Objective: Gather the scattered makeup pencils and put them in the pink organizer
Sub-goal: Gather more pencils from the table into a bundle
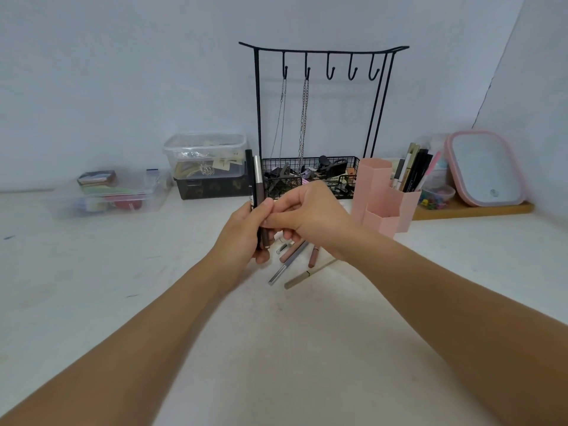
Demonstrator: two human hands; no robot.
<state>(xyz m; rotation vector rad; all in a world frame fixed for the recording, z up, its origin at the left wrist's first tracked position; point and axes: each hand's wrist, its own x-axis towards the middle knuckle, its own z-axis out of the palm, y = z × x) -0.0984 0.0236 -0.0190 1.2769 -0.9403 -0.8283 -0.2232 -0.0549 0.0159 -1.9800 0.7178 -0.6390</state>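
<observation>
Pink organizer (381, 198) is standing near the tabletop's (123, 287) back edge, right of centre, already holding several pencils. The left hand (246, 235) is gripping two upright makeup pencils, one black pencil (249, 170) and one brown pencil with a silver cap (259, 182). The right hand (307, 210) is pinching the brown one, fingers closed on it. Loose pencils (292, 259) are lying on the tabletop just below the hands, in front of a black wire jewellery stand (310, 118).
</observation>
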